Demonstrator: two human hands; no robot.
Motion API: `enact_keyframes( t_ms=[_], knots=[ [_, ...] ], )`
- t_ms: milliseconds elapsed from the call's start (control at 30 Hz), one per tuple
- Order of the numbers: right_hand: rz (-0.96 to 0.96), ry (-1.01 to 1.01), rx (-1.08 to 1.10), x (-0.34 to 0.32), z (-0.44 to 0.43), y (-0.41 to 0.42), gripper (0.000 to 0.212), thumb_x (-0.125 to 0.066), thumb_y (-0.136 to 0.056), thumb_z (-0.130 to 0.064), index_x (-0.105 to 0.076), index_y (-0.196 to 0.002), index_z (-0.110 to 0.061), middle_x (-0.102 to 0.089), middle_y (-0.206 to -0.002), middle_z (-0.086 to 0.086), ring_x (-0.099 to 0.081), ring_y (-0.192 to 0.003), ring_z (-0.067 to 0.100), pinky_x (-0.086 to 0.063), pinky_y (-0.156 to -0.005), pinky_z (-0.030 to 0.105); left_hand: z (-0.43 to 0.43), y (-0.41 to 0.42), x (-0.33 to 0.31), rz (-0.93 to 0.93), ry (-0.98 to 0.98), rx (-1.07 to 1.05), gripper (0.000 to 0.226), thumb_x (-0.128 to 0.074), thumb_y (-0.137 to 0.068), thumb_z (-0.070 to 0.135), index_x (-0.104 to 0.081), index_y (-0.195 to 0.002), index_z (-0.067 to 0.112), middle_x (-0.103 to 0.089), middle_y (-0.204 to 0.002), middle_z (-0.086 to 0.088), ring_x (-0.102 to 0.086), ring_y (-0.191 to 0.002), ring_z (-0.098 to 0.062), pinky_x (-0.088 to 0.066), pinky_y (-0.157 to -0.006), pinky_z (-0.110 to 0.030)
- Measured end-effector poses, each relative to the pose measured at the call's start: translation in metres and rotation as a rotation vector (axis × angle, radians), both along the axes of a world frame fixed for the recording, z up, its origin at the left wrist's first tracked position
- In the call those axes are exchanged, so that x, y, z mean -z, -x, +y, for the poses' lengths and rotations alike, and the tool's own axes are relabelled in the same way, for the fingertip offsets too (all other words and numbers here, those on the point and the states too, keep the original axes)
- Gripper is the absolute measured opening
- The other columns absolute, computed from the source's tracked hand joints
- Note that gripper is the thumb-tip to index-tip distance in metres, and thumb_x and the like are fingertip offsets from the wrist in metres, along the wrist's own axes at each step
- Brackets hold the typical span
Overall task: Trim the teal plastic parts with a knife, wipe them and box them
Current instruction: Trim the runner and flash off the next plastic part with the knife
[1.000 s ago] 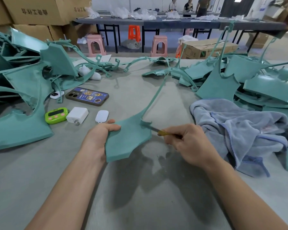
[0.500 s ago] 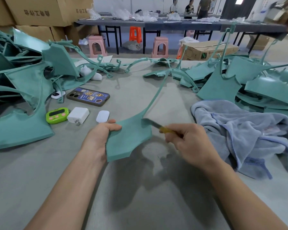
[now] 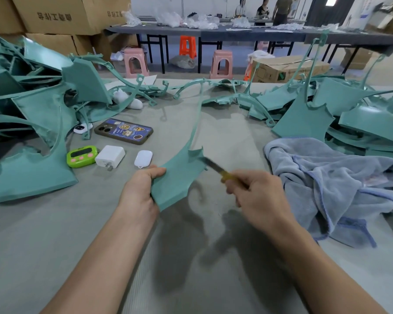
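Observation:
A teal plastic part (image 3: 177, 177), a flat panel with a long thin curved arm reaching away, is held above the grey table (image 3: 55, 234). My left hand (image 3: 138, 193) grips its left edge, thumb on top. My right hand (image 3: 256, 196) holds a knife (image 3: 218, 169) with a yellow handle, its blade against the panel's upper right edge near a notch. A blue-grey cloth (image 3: 331, 184) lies crumpled to the right of my right hand.
Heaps of teal parts lie at the left (image 3: 32, 114) and the right (image 3: 349, 114). A phone (image 3: 124, 131), green timer (image 3: 82, 156), white charger (image 3: 110, 156) and small white case (image 3: 143, 158) sit beyond my left hand. Cardboard boxes (image 3: 61, 12), stools and another table stand behind.
The knife blade has slid along the part's upper right edge, and my right hand has shifted slightly. My left hand keeps the same hold.

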State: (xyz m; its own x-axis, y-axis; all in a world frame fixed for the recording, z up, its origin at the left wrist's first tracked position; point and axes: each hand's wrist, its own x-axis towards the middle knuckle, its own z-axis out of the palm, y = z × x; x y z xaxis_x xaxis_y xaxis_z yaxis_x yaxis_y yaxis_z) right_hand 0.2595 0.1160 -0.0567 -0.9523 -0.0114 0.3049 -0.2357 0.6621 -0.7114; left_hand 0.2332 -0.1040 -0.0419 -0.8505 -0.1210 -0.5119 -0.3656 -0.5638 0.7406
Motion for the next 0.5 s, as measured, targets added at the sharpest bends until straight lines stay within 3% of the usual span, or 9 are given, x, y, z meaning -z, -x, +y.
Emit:
enact_keyframes(
  t_ms=[67, 133, 200, 333, 400, 500],
  knots=[
    [0.015, 0.072, 0.0, 0.001, 0.003, -0.001, 0.012, -0.067, -0.092, -0.024, -0.069, -0.081, -0.021, -0.058, -0.058, -0.003, -0.044, -0.047, 0.008, -0.047, -0.052, 0.037, -0.001, -0.001, 0.0, 0.005, -0.006, -0.002, 0.027, -0.052, -0.096, 0.001, -0.048, -0.076, 0.019, -0.068, -0.059, -0.004, -0.065, -0.042, -0.018, -0.049, -0.035, -0.024],
    [-0.027, 0.114, -0.218, 0.0, -0.005, -0.011, 0.007, -0.067, -0.09, -0.028, -0.073, -0.088, -0.031, -0.058, -0.057, -0.012, -0.044, -0.048, 0.003, -0.044, -0.049, 0.025, 0.0, -0.001, 0.001, 0.008, 0.003, 0.001, 0.026, -0.053, -0.095, 0.002, -0.049, -0.076, 0.02, -0.068, -0.069, -0.006, -0.065, -0.044, -0.018, -0.049, -0.037, -0.024],
    [-0.062, 0.053, -0.329, 0.002, -0.015, -0.017, 0.014, -0.064, -0.087, -0.037, -0.073, -0.093, -0.029, -0.058, -0.06, -0.006, -0.045, -0.05, 0.001, -0.043, -0.052, 0.019, 0.001, -0.002, 0.001, 0.01, 0.01, 0.008, 0.023, -0.053, -0.095, 0.003, -0.051, -0.078, 0.019, -0.066, -0.077, -0.007, -0.065, -0.046, -0.019, -0.05, -0.038, -0.024],
    [0.001, 0.163, 0.058, 0.003, -0.004, 0.003, 0.014, -0.067, -0.091, -0.027, -0.072, -0.082, -0.018, -0.058, -0.057, 0.0, -0.046, -0.048, 0.011, -0.048, -0.052, 0.037, -0.002, -0.001, 0.0, 0.028, -0.041, -0.012, 0.02, -0.052, -0.096, 0.002, -0.051, -0.084, 0.018, -0.069, -0.062, -0.003, -0.066, -0.044, -0.019, -0.048, -0.036, -0.025],
    [-0.023, 0.268, -0.067, 0.002, -0.001, -0.003, 0.017, -0.069, -0.092, -0.014, -0.075, -0.077, -0.022, -0.057, -0.054, -0.01, -0.042, -0.046, 0.005, -0.039, -0.046, 0.027, -0.001, -0.002, 0.0, 0.031, -0.042, -0.005, 0.023, -0.052, -0.095, 0.002, -0.05, -0.08, 0.019, -0.068, -0.062, -0.003, -0.066, -0.045, -0.019, -0.049, -0.037, -0.025],
    [-0.126, 0.159, -0.336, -0.002, -0.018, -0.02, 0.022, -0.07, -0.091, -0.011, -0.075, -0.078, -0.028, -0.061, -0.059, -0.006, -0.046, -0.048, 0.001, -0.038, -0.05, 0.017, 0.002, -0.001, 0.003, 0.023, -0.022, 0.018, 0.019, -0.053, -0.095, 0.004, -0.053, -0.085, 0.021, -0.067, -0.082, -0.005, -0.066, -0.048, -0.02, -0.048, -0.037, -0.023]
  ],
)
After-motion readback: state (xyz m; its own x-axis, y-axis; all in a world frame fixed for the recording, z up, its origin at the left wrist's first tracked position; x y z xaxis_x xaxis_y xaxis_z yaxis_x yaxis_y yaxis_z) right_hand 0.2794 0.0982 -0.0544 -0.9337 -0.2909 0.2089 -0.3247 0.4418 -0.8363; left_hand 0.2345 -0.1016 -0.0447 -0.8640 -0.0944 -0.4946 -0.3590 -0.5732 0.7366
